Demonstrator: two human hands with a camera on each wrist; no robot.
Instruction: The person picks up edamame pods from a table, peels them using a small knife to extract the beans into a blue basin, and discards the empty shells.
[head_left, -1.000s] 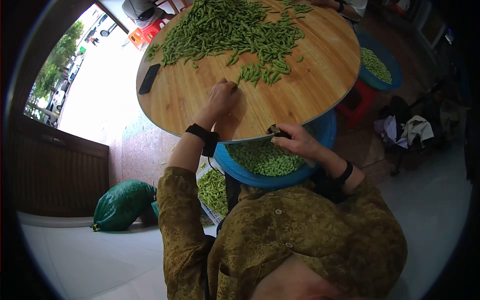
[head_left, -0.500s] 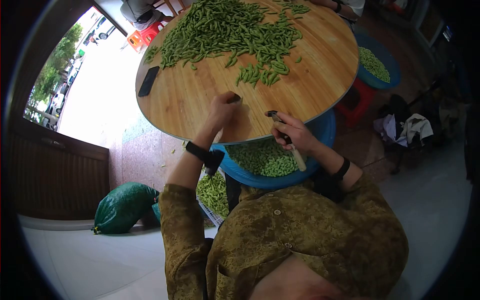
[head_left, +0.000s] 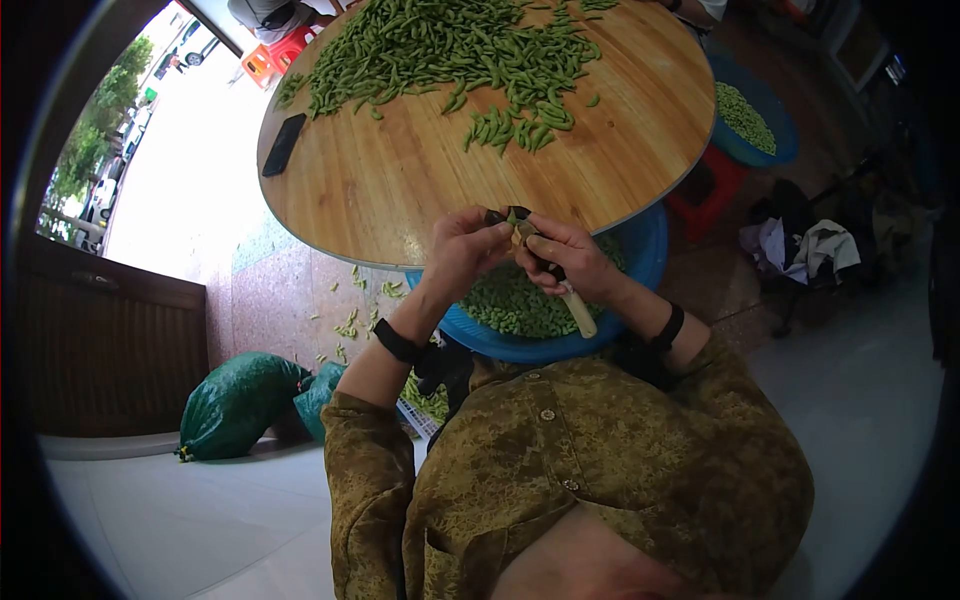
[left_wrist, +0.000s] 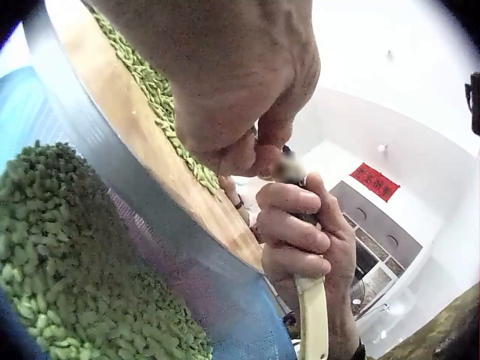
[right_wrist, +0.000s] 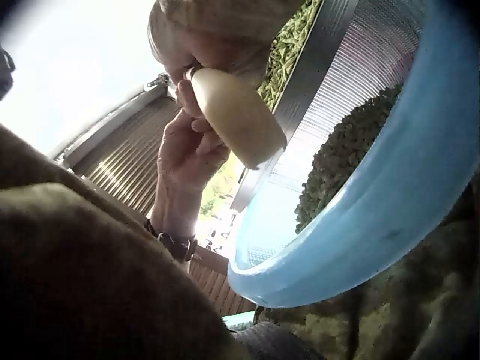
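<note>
Both hands meet just off the near edge of the round wooden table (head_left: 370, 195), over a blue basin (head_left: 500, 350) of shelled green beans (head_left: 515, 300). A green bean pod (head_left: 512, 215) is pinched between thumb and fingers of my left hand (head_left: 462, 248). My right hand (head_left: 577, 258) grips a pale-handled tool (head_left: 578, 312), its upper end against the pod. The fingers cover much of that end, so I cannot tell its kind. In the right wrist view the tool's handle (right_wrist: 236, 116) sticks out below the fist.
A big heap of bean pods (head_left: 430, 55) covers the table's far side, with a smaller group (head_left: 510, 130) nearer. A black phone (head_left: 284, 145) lies at the left edge. Green sacks (head_left: 240, 405) and scattered pods (head_left: 348, 325) are on the floor. Another blue basin (head_left: 785, 140) stands at right.
My left hand has drawn back from the tabletop toward me with the pod. The right hand, gripping the tool, has turned and come in to meet it.
</note>
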